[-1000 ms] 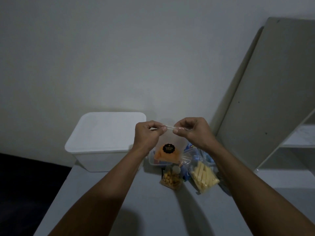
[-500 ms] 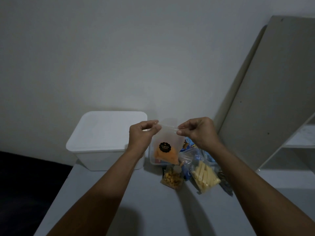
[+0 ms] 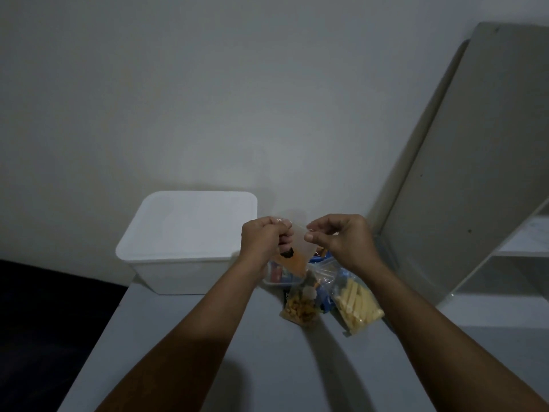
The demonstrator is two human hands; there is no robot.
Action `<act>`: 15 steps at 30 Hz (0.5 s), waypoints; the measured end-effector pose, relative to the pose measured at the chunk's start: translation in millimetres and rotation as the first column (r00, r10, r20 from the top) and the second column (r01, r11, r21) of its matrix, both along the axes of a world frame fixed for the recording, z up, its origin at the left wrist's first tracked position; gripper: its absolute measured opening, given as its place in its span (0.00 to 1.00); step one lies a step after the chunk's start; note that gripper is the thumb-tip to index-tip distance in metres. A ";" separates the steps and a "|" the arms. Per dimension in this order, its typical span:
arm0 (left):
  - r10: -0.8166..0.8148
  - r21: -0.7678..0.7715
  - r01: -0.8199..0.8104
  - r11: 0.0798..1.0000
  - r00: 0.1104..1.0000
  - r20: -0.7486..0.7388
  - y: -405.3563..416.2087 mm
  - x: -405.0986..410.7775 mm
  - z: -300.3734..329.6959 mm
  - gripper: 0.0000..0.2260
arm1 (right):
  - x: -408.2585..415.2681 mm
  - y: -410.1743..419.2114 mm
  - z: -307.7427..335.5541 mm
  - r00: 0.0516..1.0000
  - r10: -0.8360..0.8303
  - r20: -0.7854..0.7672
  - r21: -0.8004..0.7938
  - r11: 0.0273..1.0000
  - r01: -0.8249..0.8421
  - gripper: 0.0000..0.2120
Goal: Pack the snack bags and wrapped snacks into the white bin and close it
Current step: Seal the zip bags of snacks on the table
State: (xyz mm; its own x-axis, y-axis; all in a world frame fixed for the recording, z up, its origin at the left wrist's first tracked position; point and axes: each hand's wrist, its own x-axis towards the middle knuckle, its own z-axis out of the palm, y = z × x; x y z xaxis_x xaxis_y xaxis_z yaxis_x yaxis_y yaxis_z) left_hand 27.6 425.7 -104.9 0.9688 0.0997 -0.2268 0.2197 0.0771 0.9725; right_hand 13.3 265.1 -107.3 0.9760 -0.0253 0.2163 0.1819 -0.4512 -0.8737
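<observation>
**Orange snack bag held up in both my hands**

I hold a clear bag of orange snack [image 3: 292, 257] in the air over the desk [image 3: 225, 352], just right of the white bin [image 3: 184, 248]. My left hand [image 3: 263, 240] pinches the bag's top left corner, fingers curled tight around the plastic. My right hand [image 3: 338, 236] grips the top right edge between thumb and forefinger. The bag hangs down between them, its orange contents at the bottom and a dark round label partly hidden behind my left fingers.

The white bin stands at the back left of the desk with its lid on. Below my hands lies the rest of the pile: a small bag of golden nuggets [image 3: 300, 310], a bag of pale yellow sticks [image 3: 356, 304] to its right, blue wrapped snacks [image 3: 325, 301] between and behind them, and what looks like a clear shallow container [image 3: 280, 278] at the back, though the dim light makes it hard to be sure. A pale board [image 3: 463, 162] leans against the wall on the right.
</observation>
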 end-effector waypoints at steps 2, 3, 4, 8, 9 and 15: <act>-0.005 0.012 0.005 1.000 1.000 0.013 -0.2 -1.8 -3.0 0.04 | 0.8 -1.8 -0.3 0.998 0.047 -0.051 0.012 0.999 -0.046 0.10; -0.014 0.027 0.013 1.000 1.000 0.022 -0.5 -2.7 -4.9 0.05 | 1.5 -2.6 -0.5 0.996 0.057 -0.074 0.013 0.998 -0.056 0.09; -0.024 0.042 0.023 0.999 0.999 0.033 -0.9 -4.0 -6.5 0.06 | 2.3 -3.2 -0.6 0.994 0.061 -0.092 0.014 0.998 -0.060 0.08; -0.040 0.083 0.035 0.996 0.997 0.069 -2.2 -6.8 -10.3 0.06 | 5.7 -3.2 -1.0 0.985 0.094 -0.141 0.021 0.996 -0.092 0.04; -0.042 0.087 0.035 0.996 0.997 0.071 -2.3 -6.7 -11.1 0.06 | 6.1 -2.2 -0.9 0.982 0.108 -0.154 0.018 0.994 -0.107 0.05; -0.084 0.112 0.077 0.991 0.995 0.055 1.1 -5.5 -13.7 0.07 | 7.6 4.3 -8.6 0.987 0.034 -0.155 0.027 0.999 -0.031 0.06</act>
State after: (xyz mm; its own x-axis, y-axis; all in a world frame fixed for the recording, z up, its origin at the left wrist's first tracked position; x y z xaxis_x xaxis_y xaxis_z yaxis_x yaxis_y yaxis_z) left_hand 22.1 426.8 -118.5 0.9861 0.0419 -0.1611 0.1629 -0.0460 0.9856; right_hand 21.0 269.3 -115.9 0.9981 0.0038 0.0614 0.0572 -0.4258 -0.9030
